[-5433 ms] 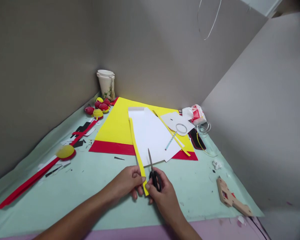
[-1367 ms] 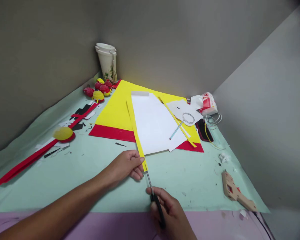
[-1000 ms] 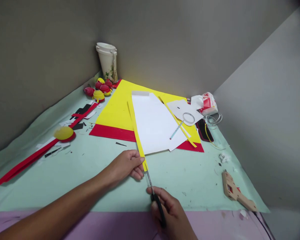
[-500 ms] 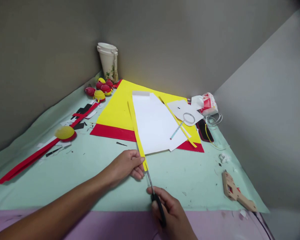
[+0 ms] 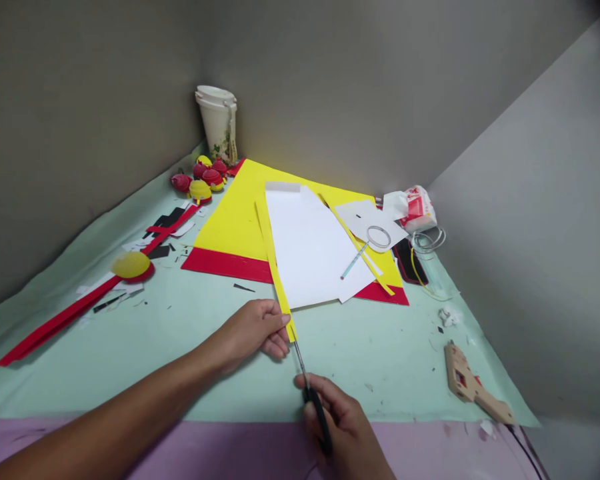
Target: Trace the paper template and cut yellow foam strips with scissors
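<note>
Pinches the yellow strip (image 5: 277, 283) in closed fingers of the left hand (image 5: 261, 329), just past the near-left corner of the white sheet (image 5: 315, 247). Curls the right hand (image 5: 344, 417) round scissors (image 5: 319, 410), farther out, blade at strip's end. Probably light, bendy, easily creased; best held near the blade.

grey walls (image 5: 330, 87), cornered | paler right wall (image 5: 545, 213) | mint table cover (image 5: 370, 373) | lilac strip (image 5: 240, 450)

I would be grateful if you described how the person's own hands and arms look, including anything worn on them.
The left hand and right hand are ungloved, with no ring visible. The left forearm shows no sleeve, watch or bracelet; most of the right forearm is out of frame.
</note>
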